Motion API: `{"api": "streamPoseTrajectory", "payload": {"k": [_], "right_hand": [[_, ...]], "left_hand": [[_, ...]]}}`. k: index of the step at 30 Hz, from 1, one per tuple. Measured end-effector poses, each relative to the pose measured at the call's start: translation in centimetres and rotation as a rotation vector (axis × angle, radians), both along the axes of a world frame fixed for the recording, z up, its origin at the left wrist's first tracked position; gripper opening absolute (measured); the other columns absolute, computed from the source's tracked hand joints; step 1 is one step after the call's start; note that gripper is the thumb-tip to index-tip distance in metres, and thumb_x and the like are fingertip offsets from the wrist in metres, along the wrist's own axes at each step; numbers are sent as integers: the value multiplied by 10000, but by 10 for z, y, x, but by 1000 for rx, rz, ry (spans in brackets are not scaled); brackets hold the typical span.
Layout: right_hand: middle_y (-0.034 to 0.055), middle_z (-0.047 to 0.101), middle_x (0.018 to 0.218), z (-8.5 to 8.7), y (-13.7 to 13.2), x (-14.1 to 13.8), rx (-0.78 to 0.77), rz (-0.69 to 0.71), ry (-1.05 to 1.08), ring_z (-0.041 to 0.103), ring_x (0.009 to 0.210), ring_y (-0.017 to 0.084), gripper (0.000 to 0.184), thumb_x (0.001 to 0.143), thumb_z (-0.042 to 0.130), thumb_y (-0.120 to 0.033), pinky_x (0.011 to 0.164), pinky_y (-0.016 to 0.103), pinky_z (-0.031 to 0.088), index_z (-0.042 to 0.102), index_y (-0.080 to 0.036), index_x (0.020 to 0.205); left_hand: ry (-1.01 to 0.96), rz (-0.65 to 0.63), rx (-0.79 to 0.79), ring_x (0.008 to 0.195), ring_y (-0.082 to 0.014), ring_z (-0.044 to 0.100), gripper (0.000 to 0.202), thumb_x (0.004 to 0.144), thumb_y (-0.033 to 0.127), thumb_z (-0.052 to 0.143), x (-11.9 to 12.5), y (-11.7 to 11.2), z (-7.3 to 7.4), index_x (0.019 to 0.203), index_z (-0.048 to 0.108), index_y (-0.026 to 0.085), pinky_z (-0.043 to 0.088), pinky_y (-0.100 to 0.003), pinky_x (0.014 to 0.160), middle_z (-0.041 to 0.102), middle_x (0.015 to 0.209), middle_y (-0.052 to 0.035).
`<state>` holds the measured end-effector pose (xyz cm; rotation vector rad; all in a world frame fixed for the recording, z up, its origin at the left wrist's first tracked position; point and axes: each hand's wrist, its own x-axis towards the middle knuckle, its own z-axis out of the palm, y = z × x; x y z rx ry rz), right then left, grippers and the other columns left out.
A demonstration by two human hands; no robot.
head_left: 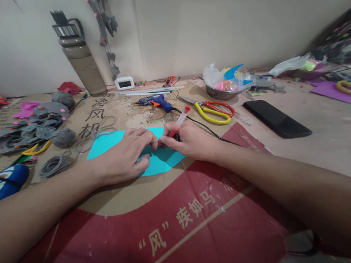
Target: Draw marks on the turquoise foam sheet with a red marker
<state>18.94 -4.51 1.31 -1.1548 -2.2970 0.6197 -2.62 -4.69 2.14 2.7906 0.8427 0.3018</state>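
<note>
A bright turquoise sheet of paper or felt (105, 145) lies flat on the printed cardboard, its near edge curved. My left hand (132, 152) rests on the sheet with its fingers bent and its thumb apart, pressing it down and gripping nothing. My right hand (190, 140) is closed around a pen (181, 121) with a translucent barrel and a red end. The pen leans up to the right, and its tip, down at the sheet beside my left fingertips, is hidden by my fingers.
Behind the sheet lie a blue glue gun (158, 102) with a black cord and red-and-yellow scissors (212, 111). A phone (277, 118) is at right, near a metal bowl (223, 92) of scraps. Grey yarn (63, 137) and a tall bottle (83, 61) stand left.
</note>
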Motion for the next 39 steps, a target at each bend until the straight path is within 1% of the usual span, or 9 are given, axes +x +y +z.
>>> {"api": "streamPoseTrajectory", "payload": {"k": [9, 16, 22, 29, 34, 37, 39], "right_hand": [[18, 649, 707, -2, 0, -1, 4, -2, 16, 538, 625, 116, 226, 893, 503, -339, 607, 247, 368, 598, -171, 777], [15, 636, 687, -5, 0, -1, 30, -10, 39, 519, 605, 107, 229, 891, 512, -336, 603, 245, 355, 603, -159, 777], [14, 639, 698, -5, 0, -2, 28, -24, 43, 526, 629, 114, 222, 890, 505, -338, 617, 247, 360, 593, -168, 776], [12, 623, 684, -7, 1, -2, 69, -28, 20, 524, 639, 122, 225, 889, 504, -341, 628, 254, 361, 598, -173, 773], [17, 629, 700, -9, 2, -2, 54, -25, 30, 534, 659, 130, 224, 890, 500, -348, 634, 258, 369, 592, -175, 780], [18, 627, 698, -9, 1, -2, 42, -13, 69, 533, 655, 129, 225, 890, 498, -343, 637, 261, 373, 586, -172, 773], [8, 609, 672, -9, 1, -1, 42, -15, 133, 521, 633, 123, 233, 889, 498, -350, 627, 262, 372, 572, -173, 757]], "left_hand": [[13, 3, 15, 957, -224, 467, 215, 780, 118, 398, 0, -1, 0, 976, 438, 196, 352, -418, 882, 523, 1019, -63], [7, -3, 6, 915, -225, 471, 201, 775, 126, 393, 1, 0, 0, 959, 428, 200, 347, -444, 868, 526, 983, -58], [11, 1, 2, 907, -227, 468, 196, 774, 133, 391, 1, 0, 0, 953, 426, 205, 351, -447, 858, 528, 978, -59], [11, 7, 0, 902, -223, 471, 195, 774, 132, 386, 2, 0, 1, 950, 432, 201, 352, -439, 850, 526, 965, -55], [3, 11, 7, 886, -219, 472, 196, 769, 135, 384, 2, 0, 1, 945, 438, 202, 358, -430, 849, 531, 951, -51], [10, 15, 13, 885, -217, 476, 202, 772, 133, 386, 1, 0, 0, 954, 443, 200, 363, -419, 847, 539, 958, -51], [15, 21, 6, 919, -220, 484, 220, 770, 132, 396, 1, 0, 0, 973, 448, 200, 364, -418, 869, 549, 996, -55]]}}
